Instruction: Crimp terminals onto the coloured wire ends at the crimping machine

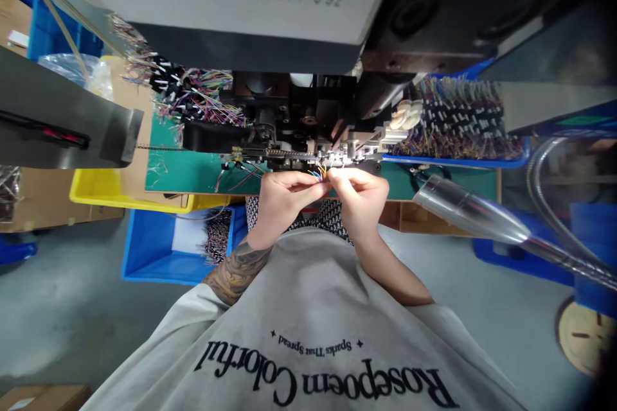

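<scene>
Just short of the terminal crimping press point(337, 153), on its near side, I locate the coloured wires point(321, 173) between the left hand point(288, 198) and the right hand point(362, 199), about equally near each. Long axis: forward, free ends fanned toward the press. Left fingers: together, clamped on the wires. Right fingers: pinched together at the wires' right side; I cannot confirm a wire between them.

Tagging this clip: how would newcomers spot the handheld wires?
Find the dark machine over the green table. At its front, left hand and right hand are close. There, yellow and blue wires fan out, handheld unlike the bundles behind.
</scene>
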A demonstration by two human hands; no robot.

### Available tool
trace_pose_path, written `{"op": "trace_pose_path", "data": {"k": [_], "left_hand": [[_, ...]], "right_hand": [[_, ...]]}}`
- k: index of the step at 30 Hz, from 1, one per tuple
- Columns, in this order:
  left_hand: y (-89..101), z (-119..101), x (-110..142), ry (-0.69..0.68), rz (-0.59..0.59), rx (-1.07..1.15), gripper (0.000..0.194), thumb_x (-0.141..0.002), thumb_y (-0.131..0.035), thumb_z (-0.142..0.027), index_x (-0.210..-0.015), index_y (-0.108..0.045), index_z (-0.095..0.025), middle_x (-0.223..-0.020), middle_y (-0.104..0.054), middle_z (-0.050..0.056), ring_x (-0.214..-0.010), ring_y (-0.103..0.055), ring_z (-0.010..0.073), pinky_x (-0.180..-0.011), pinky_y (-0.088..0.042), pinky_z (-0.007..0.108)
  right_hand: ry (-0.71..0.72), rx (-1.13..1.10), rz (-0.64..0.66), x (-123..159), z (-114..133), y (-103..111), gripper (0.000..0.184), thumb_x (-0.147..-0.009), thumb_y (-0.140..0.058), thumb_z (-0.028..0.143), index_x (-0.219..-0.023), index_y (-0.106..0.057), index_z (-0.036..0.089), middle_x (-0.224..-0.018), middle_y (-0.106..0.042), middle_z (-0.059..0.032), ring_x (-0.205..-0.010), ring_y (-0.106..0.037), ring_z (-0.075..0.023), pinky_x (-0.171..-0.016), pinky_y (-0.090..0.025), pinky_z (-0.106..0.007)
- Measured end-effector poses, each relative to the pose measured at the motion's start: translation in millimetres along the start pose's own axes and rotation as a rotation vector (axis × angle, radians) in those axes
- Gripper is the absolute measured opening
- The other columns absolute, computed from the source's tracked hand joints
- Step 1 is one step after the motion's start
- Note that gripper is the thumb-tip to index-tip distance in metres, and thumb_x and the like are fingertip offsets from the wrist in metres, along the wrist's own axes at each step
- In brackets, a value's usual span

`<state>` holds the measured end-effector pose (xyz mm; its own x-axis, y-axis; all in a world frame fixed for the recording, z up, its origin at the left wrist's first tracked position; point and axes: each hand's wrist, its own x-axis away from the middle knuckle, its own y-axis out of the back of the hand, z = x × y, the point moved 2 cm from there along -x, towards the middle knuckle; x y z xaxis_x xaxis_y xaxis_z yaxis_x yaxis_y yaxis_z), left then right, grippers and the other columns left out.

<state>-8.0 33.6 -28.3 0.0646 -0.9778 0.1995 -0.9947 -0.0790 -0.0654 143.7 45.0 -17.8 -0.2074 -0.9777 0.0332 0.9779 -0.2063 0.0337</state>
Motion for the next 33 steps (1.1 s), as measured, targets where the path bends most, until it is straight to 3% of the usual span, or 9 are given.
{"op": "trace_pose_path", "data": {"k": [4, 9, 15, 19, 28, 33], "left_hand": [[-2.9, 0.1, -0.9, -0.007, 0.016, 0.053, 0.020, -0.075, -0.095, -0.036, -0.085, -0.084, -0.022, -0.089, -0.084, 0.004, -0.082, -0.082, 0.0208, -0.081, -0.072, 0.038], [-2.8, 1.3, -1.4, -0.034, -0.010, 0.038, 0.018, -0.077, -0.093, -0.034, -0.085, -0.084, -0.022, -0.089, -0.084, 0.004, -0.082, -0.081, 0.0198, -0.078, -0.070, 0.035], [-3.4, -0.7, -0.7, -0.051, 0.001, 0.092, 0.018, -0.079, -0.093, -0.036, -0.086, -0.084, -0.022, -0.091, -0.083, 0.003, -0.085, -0.080, 0.0186, -0.082, -0.071, 0.036], [-5.2, -3.4, -0.3, -0.038, -0.009, 0.116, 0.019, -0.079, -0.093, -0.037, -0.084, -0.083, -0.022, -0.091, -0.082, 0.004, -0.085, -0.079, 0.0184, -0.081, -0.072, 0.036], [-5.1, 0.0, -1.1, -0.003, -0.016, 0.161, 0.017, -0.080, -0.093, -0.035, -0.084, -0.083, -0.021, -0.084, -0.081, 0.002, -0.077, -0.079, 0.0178, -0.077, -0.073, 0.035], [-2.2, 3.0, -2.7, -0.024, -0.016, 0.050, 0.011, -0.076, -0.092, -0.026, -0.082, -0.084, -0.020, -0.080, -0.082, 0.001, -0.072, -0.078, 0.0173, -0.069, -0.068, 0.028]], "right_hand": [[-0.002, -0.008, -0.032, -2.2, 2.0, -0.6, 0.035, -0.090, -0.074, 0.039, -0.060, -0.071, 0.021, -0.052, -0.051, 0.0025, -0.052, -0.043, -0.0108, -0.053, -0.042, -0.029], [-0.004, 0.016, 0.019, -4.4, 3.9, -3.4, 0.042, -0.089, -0.076, 0.044, -0.055, -0.063, 0.021, -0.053, -0.048, 0.0023, -0.054, -0.041, -0.0110, -0.052, -0.038, -0.029], [-0.109, -0.145, 0.062, -7.2, -5.3, -1.2, 0.031, -0.087, -0.083, 0.045, -0.067, -0.077, 0.023, -0.052, -0.050, 0.0031, -0.054, -0.048, -0.0127, -0.056, -0.048, -0.031], [-0.160, -0.165, 0.053, -8.4, -8.0, -0.8, 0.035, -0.083, -0.086, 0.049, -0.064, -0.075, 0.022, -0.053, -0.052, 0.0028, -0.053, -0.047, -0.0121, -0.052, -0.044, -0.030], [-0.072, -0.136, 0.064, -6.9, -6.3, -1.9, 0.032, -0.089, -0.080, 0.041, -0.065, -0.077, 0.021, -0.054, -0.054, 0.0034, -0.053, -0.045, -0.0094, -0.055, -0.043, -0.027], [-0.046, -0.063, 0.094, -0.8, -1.7, -1.0, 0.015, -0.085, -0.081, 0.036, -0.082, -0.087, 0.022, -0.058, -0.061, 0.0029, -0.055, -0.051, -0.0105, -0.056, -0.046, -0.027]]}}
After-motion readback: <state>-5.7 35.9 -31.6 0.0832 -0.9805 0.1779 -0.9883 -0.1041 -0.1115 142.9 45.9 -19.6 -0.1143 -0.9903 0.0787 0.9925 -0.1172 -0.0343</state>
